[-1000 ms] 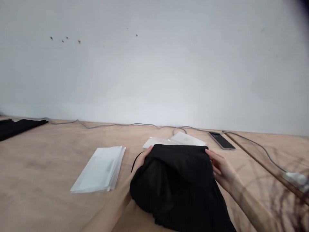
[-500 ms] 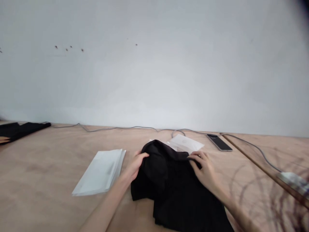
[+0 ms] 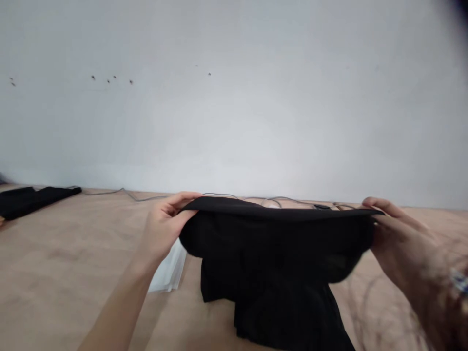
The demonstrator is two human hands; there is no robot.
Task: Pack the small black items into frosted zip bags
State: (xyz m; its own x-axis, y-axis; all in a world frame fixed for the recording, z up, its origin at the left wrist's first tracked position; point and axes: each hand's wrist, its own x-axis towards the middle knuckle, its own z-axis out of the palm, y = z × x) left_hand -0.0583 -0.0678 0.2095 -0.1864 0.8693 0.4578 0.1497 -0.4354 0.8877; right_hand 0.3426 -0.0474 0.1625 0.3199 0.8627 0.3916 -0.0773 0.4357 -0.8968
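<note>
A black garment (image 3: 278, 253) is lifted above the wooden table (image 3: 73, 253) and stretched wide between both hands. My left hand (image 3: 166, 226) pinches its left top corner, thumb under and fingers over the edge. My right hand (image 3: 397, 239) grips the right top corner the same way. The lower part of the cloth hangs down and rests on the table near me. A stack of clear plastic bags (image 3: 168, 273) lies on the table, half hidden behind my left wrist.
Another black cloth (image 3: 32, 200) lies at the far left table edge. A grey cable (image 3: 139, 196) runs along the foot of the white wall. A phone and more bags behind the garment are mostly hidden.
Both hands took hold of the garment's top edge, lifted it off the table and pulled it apart sideways. It now covers the phone and the bags behind it.
</note>
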